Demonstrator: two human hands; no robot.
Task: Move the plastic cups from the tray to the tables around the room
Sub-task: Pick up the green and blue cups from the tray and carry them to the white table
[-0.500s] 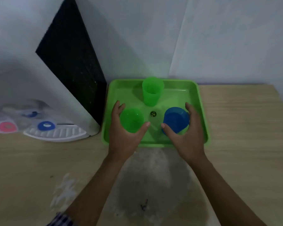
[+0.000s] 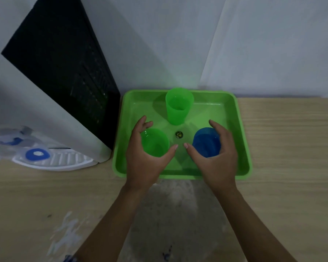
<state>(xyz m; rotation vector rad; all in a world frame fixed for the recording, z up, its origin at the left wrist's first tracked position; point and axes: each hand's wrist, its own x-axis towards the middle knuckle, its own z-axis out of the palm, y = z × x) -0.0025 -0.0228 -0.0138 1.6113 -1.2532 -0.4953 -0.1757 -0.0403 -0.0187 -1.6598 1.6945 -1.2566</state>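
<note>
1. A green tray (image 2: 242,140) sits at the back edge of a wooden tabletop (image 2: 292,167), right against a white wall (image 2: 273,44).
2. There are 3 plastic cups in the tray, and all 3 stand upright.
3. A tall green cup (image 2: 178,108) stands near the back edge of the tray, in the middle.
4. A second green cup (image 2: 155,142) stands near the front left corner of the tray.
5. A blue cup (image 2: 206,143) stands near the front right corner of the tray.
6. The left hand (image 2: 142,157) is curved around the second green cup, thumb on one side and fingers on the other. I cannot tell if it is touching the cup yet.
7. The right hand (image 2: 218,159) is curved around the blue cup the same way. I cannot tell if it is touching either.
8. A small round sticker (image 2: 179,134) is in the middle of the tray floor, between the cups.
9. A white box with a black side (image 2: 64,69) stands just left of the tray. It has a white drip grill (image 2: 64,159) at its bottom.
10. The tabletop has a gray worn patch (image 2: 169,214) near the front edge and white smears (image 2: 64,233) to the left of it.
</note>
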